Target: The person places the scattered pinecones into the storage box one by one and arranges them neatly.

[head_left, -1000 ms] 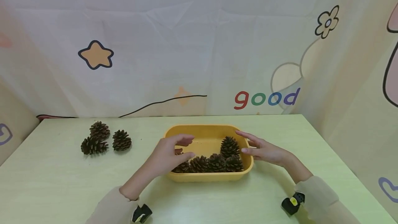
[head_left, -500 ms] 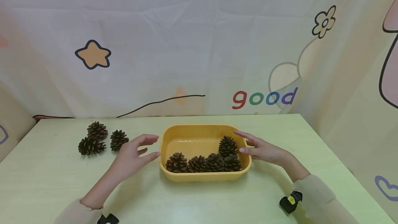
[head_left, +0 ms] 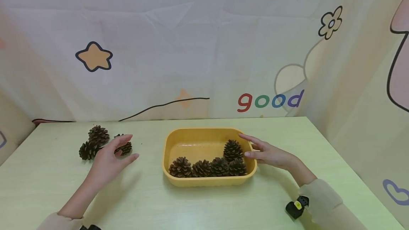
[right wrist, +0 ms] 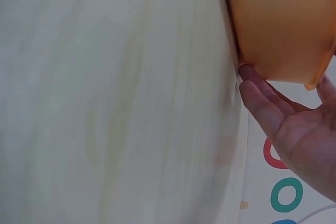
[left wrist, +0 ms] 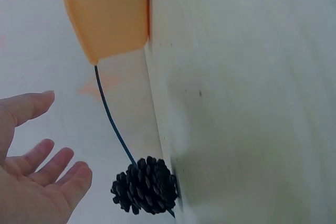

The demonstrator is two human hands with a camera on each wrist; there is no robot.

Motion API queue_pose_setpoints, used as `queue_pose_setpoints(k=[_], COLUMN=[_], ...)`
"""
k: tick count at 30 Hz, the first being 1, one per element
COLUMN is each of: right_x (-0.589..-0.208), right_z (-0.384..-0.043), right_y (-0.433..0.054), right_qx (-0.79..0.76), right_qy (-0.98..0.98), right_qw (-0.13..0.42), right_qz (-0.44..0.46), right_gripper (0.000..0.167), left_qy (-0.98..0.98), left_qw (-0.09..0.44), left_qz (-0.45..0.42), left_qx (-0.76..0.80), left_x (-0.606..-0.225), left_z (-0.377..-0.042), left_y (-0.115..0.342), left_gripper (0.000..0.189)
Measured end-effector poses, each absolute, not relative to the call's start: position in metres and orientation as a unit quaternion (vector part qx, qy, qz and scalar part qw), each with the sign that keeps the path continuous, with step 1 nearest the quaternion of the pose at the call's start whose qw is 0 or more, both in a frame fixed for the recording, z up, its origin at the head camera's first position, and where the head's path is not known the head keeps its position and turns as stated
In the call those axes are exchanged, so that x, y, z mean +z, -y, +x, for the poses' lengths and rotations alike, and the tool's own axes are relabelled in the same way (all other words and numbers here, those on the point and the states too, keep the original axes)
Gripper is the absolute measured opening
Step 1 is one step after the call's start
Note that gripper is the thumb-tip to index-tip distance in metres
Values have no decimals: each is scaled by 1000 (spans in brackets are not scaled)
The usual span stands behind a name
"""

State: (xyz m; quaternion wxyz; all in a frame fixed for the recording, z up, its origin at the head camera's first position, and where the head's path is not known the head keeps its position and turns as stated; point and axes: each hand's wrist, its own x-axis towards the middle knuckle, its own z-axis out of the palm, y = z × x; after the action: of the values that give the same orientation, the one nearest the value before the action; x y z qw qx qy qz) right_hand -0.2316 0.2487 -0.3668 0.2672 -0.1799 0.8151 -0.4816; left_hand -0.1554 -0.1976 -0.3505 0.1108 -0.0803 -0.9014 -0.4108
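- Yellow, round-cornered rectangular plastic tub (head_left: 210, 181) sits on the pale, wood-grained surface (head_left: 143, 201), with a light printed cloth (head_left: 153, 63) rising behind it.
- Right hand (head_left: 271, 154), at the end of a beige sleeve (head_left: 322, 196), has its grip closed about the tub's right end: thumb over the rim, fingers against the outer wall, as the right wrist view shows.
- Left hand (head_left: 108, 159) has its grip released and holds nothing; thumb and fingers are spread apart near the loose cones, partly hiding the nearest of them in the head view.
- Five brown, woody, scaled pine cones (head_left: 201, 168) are inside the tub: four in a row along the near wall, the fifth upright behind the right end of that row.
- Three more brown pine cones (head_left: 98, 135) lie on the surface to the left of the tub, two touching or nearly so, and a single cone (head_left: 126, 148) just right of them.
- Small black device (head_left: 295, 208) with a yellow patch sits at the right wrist.
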Motion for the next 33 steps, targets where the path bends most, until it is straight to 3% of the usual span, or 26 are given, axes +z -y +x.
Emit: queue_pose_setpoints(k=[8,20,33], right_x=[-367,-365,-365], right_z=[-232,-231,-230], right_y=[-248,-247,-247], right_qx=[-480,-484,-481], right_qy=[-815,-814,-817], right_qw=[267,268,267], right_qz=[-185,-179,-172], right_gripper=[67,68,68], left_qy=[908,921,920], left_qw=[129,28,-35], left_qz=[-60,-3,24], left_qx=[-395,-389,-389], left_x=[-353,-354,-356], left_z=[-160,-179,-199], left_y=[215,232,233], left_gripper=[67,85,88])
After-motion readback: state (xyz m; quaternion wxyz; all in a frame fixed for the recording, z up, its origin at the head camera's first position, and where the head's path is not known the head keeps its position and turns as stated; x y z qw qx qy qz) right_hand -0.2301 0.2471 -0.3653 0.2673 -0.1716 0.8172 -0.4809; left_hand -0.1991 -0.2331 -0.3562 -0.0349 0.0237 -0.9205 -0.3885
